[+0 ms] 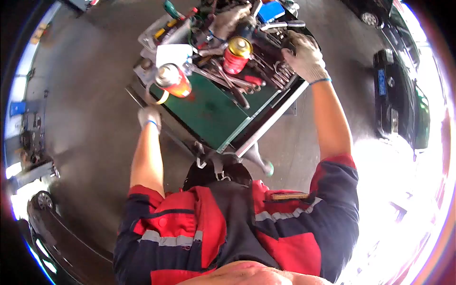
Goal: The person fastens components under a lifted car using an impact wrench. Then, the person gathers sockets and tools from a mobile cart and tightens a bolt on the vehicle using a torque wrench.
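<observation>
Clock = whole view, 12 at top. Grey floor [85, 118] all round. Black car [389, 92] between 2 and 3, second dark car [66, 228] at 8. Worker in a red-and-navy jacket [289, 247] with grey bands, at 6, facing the bench.

Bench [209, 111], green-topped, runs from the centre toward 12, one corner pointing at the worker. Tool pile [228, 28] covers its far part at 12, mixed and overlapping; many pieces too jumbled to name.

Right hand [305, 56], pale glove, between 1 and 2: at the right border of the tool pile, fingers part-bent and pointing down; cannot tell if it has hold of anything. Left hand [150, 117], same glove type, between 9 and 10: beside the metal rail [178, 141] along the bench's left edge; fingers hidden, so how far open and any hold cannot be told.

Orange can [178, 84] between 10 and 11, upright, near the left hand. Red can [235, 63], yellowish top, at 12, upright among tools. Blue box [271, 12] between 12 and 1, on the pile. White item [174, 53] at 11, just behind the orange can. Ratchet-like tool [287, 23] at 1, beyond the right hand. Tan ring [163, 99] at 10, just beside the orange can.
</observation>
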`<state>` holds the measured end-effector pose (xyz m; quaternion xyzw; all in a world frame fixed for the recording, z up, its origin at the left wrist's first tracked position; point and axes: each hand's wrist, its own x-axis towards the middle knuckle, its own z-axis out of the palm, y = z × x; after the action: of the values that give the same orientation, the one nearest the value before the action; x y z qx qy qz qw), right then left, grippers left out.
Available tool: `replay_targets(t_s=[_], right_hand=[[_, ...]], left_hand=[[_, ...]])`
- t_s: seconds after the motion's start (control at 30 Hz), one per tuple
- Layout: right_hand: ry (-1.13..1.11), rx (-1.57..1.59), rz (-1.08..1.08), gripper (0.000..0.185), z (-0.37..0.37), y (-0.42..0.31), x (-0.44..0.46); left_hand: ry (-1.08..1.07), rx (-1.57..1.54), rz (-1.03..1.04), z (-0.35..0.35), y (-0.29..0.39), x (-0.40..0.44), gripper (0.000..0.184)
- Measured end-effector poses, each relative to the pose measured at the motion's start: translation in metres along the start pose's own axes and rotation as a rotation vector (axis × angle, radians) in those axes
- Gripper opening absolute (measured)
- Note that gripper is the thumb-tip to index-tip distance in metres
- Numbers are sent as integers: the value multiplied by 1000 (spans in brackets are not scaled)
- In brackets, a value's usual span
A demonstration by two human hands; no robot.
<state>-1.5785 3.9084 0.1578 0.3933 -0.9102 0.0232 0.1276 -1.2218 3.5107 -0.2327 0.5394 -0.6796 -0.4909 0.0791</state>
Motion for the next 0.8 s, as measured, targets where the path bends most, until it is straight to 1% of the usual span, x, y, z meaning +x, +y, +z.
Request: replay_targets(t_s=[0.03,0.07,0.1,0.13,0.17,0.23,0.27,0.3,0.33,0.37,0.43,0.47,0.5,0.53,0.57,0.6,0.63,0.67,0.7,0.73,0.77,0.8], right_hand=[[47,54,71,57,-9,8,-29],[134,100,154,59,-14,22,-62],[247,108,288,63,10,45,-101],[353,311,557,65,24,45,-142],[314,254,816,67,48,53,-180],[2,625,1087,75,90,57,-251],[-172,751,1228,81,110,58,-286],[-234,1170,1532,78,130,37,-272],[-69,1470,1543,69,139,12,-277],[82,1652,1617,62,140,-3,-273],[-29,1596,1517,62,145,-12,-279],[-123,1670,1453,61,141,-13,-282],[-219,1736,1390,62,133,-14,-288],[-285,1694,1350,60,106,-24,-276],[-396,1597,1305,58,117,-19,-275],[-587,1525,1127,60,107,-12,-273],[-768,1431,947,62,97,-5,-267],[-828,1255,730,56,83,-7,-264],[-882,979,343,62,108,10,-274],[-825,689,-11,69,135,27,-285],[-897,520,-151,65,118,32,-284],[-950,359,-302,62,103,37,-283]], left_hand=[[54,-392,-230,-22,93,-59,29],[57,-354,-270,-31,120,-61,31],[54,-390,-225,-28,115,-34,37],[31,-140,-153,-34,117,-5,43],[11,109,-79,-41,122,10,49],[121,608,173,-62,149,-12,67],[149,568,240,-63,143,-30,72],[174,538,289,-73,145,-26,77],[212,501,349,-80,141,-41,83],[246,525,380,-84,122,-55,84],[220,298,315,-92,134,-155,83],[279,341,242,-91,130,-202,80],[225,276,190,-89,121,-249,73],[252,274,218,-85,98,-275,70],[246,269,194,-76,73,-298,70],[254,238,116,-58,59,-326,70],[184,266,1,-39,21,-330,69],[110,32,72,-9,-49,-315,52],[-67,-331,-71,9,-19,-360,44],[-243,-414,-239,25,-13,-382,43],[-309,-476,-358,44,4,-398,45],[-473,-586,-456,68,-6,-398,57]])
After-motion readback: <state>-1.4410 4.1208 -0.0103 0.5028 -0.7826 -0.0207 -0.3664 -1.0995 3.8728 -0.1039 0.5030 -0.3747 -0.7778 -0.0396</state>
